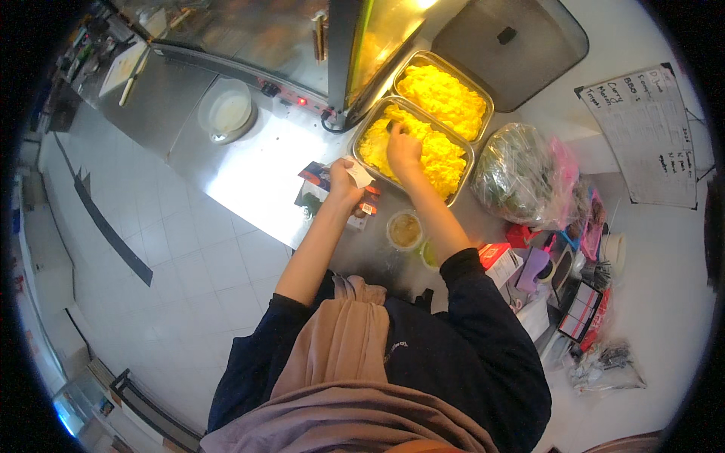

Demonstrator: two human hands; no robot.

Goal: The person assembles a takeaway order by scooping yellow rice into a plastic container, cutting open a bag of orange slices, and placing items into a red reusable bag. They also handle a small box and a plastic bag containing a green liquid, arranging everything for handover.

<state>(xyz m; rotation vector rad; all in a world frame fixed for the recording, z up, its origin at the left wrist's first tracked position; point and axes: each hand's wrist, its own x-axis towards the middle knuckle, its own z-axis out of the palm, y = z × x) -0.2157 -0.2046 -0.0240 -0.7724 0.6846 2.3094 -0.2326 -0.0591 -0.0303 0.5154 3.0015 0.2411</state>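
while the left hand (343,186) holds paper (360,175) near the tray (470,167), likely for easy reach,
the right hand (405,151) grips a dark thing (390,125) over yellow food (439,160), upper centre.

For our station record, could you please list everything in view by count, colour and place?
Trays: 2, silver, on counter
Food: 2 portions, yellow, in trays
Knobbed panel: 1, grey, behind trays
Glass cabinet: 1, clear, top centre
Bowl: 1, white, counter's left
Cutting board: 1, white, far left
Bag: 1, clear, right of trays
Tubs: 2, brownish and green, trays' near side
Packs: uncountable, dark blue, left of tubs
Written sheet: 1, white, right wall
Other clutter: uncountable, mixed, right
Left hand: 1, dark-sleeved, holding white slip
Right hand: 1, dark-sleeved, at nearer tray
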